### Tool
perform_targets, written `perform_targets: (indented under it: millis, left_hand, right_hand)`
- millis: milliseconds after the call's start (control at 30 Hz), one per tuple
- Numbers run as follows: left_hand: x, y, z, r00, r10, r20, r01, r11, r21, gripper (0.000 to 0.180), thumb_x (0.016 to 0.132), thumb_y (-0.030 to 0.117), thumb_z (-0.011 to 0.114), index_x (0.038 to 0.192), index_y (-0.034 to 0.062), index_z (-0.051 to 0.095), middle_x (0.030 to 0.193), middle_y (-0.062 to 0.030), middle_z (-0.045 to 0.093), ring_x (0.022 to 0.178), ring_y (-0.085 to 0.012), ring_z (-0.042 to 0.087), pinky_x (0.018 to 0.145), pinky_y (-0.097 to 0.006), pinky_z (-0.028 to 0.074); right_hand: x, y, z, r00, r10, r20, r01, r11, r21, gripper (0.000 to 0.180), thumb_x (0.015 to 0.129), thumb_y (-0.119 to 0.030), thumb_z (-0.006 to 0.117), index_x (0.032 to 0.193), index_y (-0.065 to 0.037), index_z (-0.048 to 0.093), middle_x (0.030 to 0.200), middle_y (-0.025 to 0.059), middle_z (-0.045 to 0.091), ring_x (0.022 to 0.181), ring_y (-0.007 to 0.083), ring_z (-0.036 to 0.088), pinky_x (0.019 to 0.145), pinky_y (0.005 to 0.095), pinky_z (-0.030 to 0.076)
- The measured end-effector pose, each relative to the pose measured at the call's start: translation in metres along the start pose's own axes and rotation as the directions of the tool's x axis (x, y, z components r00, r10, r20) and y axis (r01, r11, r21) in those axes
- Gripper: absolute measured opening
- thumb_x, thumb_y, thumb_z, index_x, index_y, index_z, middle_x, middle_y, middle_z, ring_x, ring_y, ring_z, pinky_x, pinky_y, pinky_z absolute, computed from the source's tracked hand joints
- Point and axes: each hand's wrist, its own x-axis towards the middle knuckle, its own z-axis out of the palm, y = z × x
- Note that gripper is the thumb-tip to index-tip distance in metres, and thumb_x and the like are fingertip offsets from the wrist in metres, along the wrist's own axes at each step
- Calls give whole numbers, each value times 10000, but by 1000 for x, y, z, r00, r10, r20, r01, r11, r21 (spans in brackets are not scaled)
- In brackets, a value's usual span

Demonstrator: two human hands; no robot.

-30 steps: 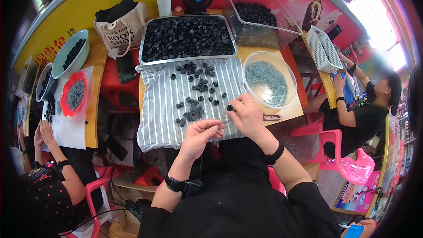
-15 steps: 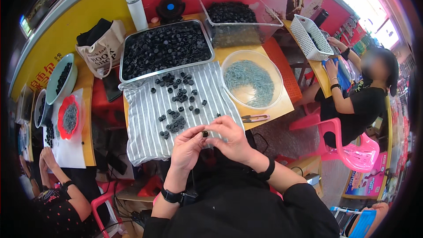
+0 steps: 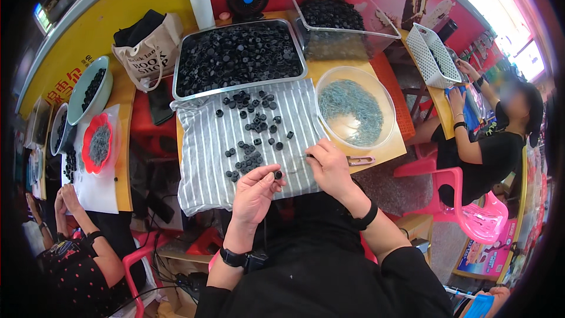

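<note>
A yellow table (image 3: 406, 141) in a bright shop corner carries a striped cloth (image 3: 206, 147) at its near edge. Nearest, the left hand (image 3: 254, 191) pinches a small black cap (image 3: 278, 174) between thumb and fingertips, just right of its fingers. The right hand (image 3: 329, 165) sits beside it, closed; whether it grips anything I cannot tell. Loose caps (image 3: 253, 123) lie beyond on the cloth, then a clear bowl (image 3: 385, 103) and a steel tray (image 3: 194, 91).

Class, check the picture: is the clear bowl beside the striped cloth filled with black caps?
No, the clear bowl holds a heap of thin blue-green bits.
</note>
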Motion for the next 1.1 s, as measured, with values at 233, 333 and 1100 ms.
perform_targets:
  millis: [233,333,1100]
  left_hand:
    - [0,-3,1,1000,-5,2,5,1000,24,241,958,67,584,1171,-29,643,1017,-137,692,902,-215,664,771,-286,519]
    - [0,-2,1,1000,2,0,-2,1000,29,239,957,67,584,1168,-28,643,1019,-135,690,907,-216,661,776,-288,518]
    - [12,8,30,897,400,189,-338,345,876,227,848,-63,616,1071,-45,656,975,-115,622,830,-240,609,732,-333,493]
  right_hand:
    - [-3,-21,-3,978,-62,198,113,959,-259,77,702,-17,604,778,-3,606,842,165,530,820,344,577,694,410,491]
    - [-2,-27,1,975,-105,196,154,955,-254,80,691,-6,590,769,12,592,846,169,527,839,355,572,705,414,496]
    - [69,83,-35,920,287,267,-267,957,-111,85,747,-74,587,759,-21,652,825,195,662,859,389,638,749,485,499]
